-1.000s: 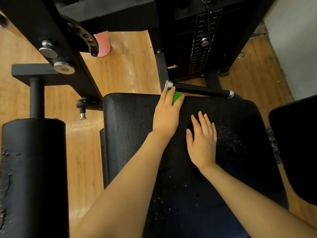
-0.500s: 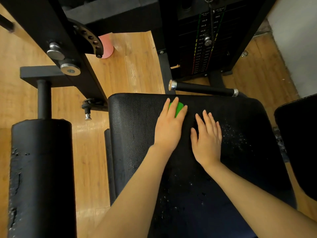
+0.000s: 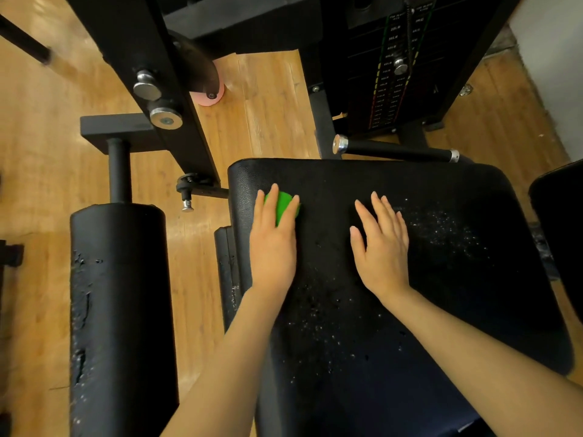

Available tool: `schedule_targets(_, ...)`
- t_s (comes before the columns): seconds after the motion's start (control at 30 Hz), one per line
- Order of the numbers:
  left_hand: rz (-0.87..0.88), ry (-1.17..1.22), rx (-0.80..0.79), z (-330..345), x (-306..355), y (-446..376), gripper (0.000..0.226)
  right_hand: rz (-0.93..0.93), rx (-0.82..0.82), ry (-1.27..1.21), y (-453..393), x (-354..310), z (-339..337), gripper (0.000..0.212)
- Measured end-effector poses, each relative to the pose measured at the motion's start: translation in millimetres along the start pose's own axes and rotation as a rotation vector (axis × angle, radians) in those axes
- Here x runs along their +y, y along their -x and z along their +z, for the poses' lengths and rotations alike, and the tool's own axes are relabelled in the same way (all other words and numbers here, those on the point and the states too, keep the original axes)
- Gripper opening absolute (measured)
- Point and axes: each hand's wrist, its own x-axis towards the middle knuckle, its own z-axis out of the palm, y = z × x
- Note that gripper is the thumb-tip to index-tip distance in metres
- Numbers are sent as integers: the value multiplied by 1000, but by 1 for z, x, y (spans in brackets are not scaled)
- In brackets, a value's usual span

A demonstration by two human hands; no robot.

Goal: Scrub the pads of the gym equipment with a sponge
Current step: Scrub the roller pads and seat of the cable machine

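A black seat pad point(image 3: 457, 298) of a gym machine fills the middle and right of the view, speckled with white flecks. My left hand point(image 3: 273, 247) presses a green sponge point(image 3: 284, 205) flat onto the pad near its far left corner; only the sponge's far end shows past my fingers. My right hand point(image 3: 383, 247) lies flat on the pad's middle, fingers spread, holding nothing.
A black roller pad point(image 3: 120, 310) with a cracked cover stands at the left on a post. The machine's black frame point(image 3: 148, 58) and weight stack point(image 3: 397, 67) rise behind. A black handle bar point(image 3: 397, 151) lies past the seat's far edge. Another black pad point(image 3: 564, 231) is at the right. Wooden floor surrounds.
My left hand has slid the sponge from the pad's far middle edge back and to the left, toward the far left corner. My right hand has stayed flat on the pad.
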Motion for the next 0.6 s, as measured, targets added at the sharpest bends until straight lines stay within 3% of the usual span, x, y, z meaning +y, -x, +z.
schedule_targets(0.17, -78, -6, -12, -1, -11, 1, 42, -22, -69, 45, 0, 1, 6, 47)
schedule_targets(0.43, -151, 5, 33, -8, 4, 66, 46, -16, -51, 92, 3, 2, 10, 47)
schedule_targets(0.6, -212, 33, 62, -1, -3, 29, 46, -14, -49, 105, 3, 0, 9, 48)
